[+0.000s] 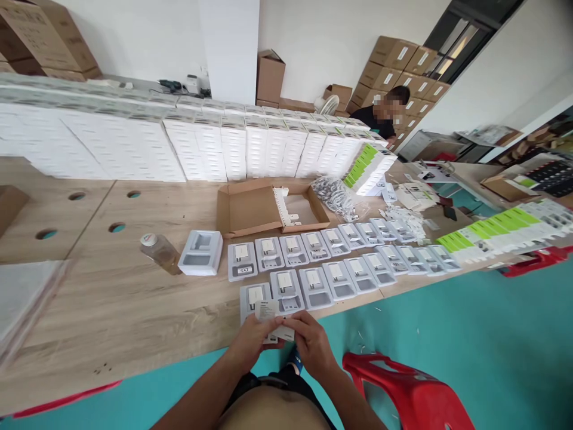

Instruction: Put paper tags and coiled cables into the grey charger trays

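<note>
Those printed white leaflets (267,309) look light and easily creased — paper or thin card, hard to tell from here — so edges suit best. They're pinched between the left hand (251,341) and right hand (312,345), at the tabletop's (179,325) near edge, by the nearest tray (244,303).

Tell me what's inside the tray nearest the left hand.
A white block sits in its upper part. The left hand and a printed white card cover most of the lower part; contents there can't be told.

Left hand (249,340) and right hand (312,341) grip close together.
</note>
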Tool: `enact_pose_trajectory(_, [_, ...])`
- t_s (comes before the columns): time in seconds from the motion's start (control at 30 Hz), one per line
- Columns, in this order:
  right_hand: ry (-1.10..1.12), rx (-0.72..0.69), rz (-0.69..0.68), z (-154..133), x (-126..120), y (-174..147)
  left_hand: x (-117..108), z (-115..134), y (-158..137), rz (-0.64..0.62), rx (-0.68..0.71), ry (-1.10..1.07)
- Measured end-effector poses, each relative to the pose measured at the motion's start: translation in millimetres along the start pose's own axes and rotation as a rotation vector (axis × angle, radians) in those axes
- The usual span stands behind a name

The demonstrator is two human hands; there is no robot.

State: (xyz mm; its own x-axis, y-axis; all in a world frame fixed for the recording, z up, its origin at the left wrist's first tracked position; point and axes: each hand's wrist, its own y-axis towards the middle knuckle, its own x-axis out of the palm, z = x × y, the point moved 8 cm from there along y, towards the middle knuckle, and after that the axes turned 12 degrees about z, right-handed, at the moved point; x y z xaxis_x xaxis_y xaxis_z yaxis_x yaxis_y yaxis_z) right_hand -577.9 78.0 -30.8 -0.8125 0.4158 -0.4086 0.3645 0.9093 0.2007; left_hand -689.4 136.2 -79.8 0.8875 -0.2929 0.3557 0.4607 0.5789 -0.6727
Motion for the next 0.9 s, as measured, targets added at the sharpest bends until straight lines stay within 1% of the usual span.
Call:
enact_pose_trajectory(0.03, [0.029, 0.055, 0.021, 4, -1, 0, 0, 2, -1, -0.006, 0.033, 0.024])
enact_pose_trajectory(0.07, [0.077, 0.142, 0.054, 11, -3, -1, -1, 3, 0, 0.003, 0.056, 0.044])
enact_pose_trajectory(0.13, [0.205, 0.361, 0.117, 26, -4, -3, -4, 4, 1, 0.037, 0.093, 0.088])
enact_pose_trajectory(0.17, [0.262, 0.465, 0.127, 33, -2, -5, -6, 5, 2, 0.05, 0.114, 0.115])
enact_pose_trajectory(0.23, [0.337, 0.617, 0.087, 41, 6, -8, -6, 5, 4, 0.049, 0.154, 0.16])
enact_pose_trajectory(0.3, [0.373, 0.691, 0.038, 43, 12, -8, -4, 5, 3, 0.036, 0.177, 0.178])
enact_pose_trajectory(0.37, [0.387, 0.713, 0.032, 44, 14, -6, -3, 3, 3, 0.028, 0.187, 0.174])
enact_pose_trajectory(0.47, [0.38, 0.701, 0.055, 46, 14, -6, -3, -1, 5, 0.037, 0.19, 0.169])
enact_pose_trajectory(0.6, [0.38, 0.711, -0.017, 54, 24, -13, -7, -5, 11, 0.081, 0.191, 0.18])
enact_pose_trajectory(0.67, [0.31, 0.683, -0.033, 66, 20, -11, -10, -7, 14, 0.098, 0.175, 0.175])
enact_pose_trajectory(0.73, [0.075, 0.646, 0.004, 88, -2, -2, -13, -10, 17, 0.119, 0.135, 0.148])
enact_pose_trajectory(0.8, [-0.242, 0.632, 0.062, 116, -36, 13, -19, -13, 18, 0.157, 0.078, 0.082])
enact_pose_trajectory(0.83, [-0.353, 0.64, 0.081, 130, -53, 21, -23, -14, 18, 0.176, 0.046, 0.04])
enact_pose_trajectory(0.9, [-0.505, 0.669, 0.079, 156, -80, 35, -29, -17, 17, 0.213, -0.023, -0.048])
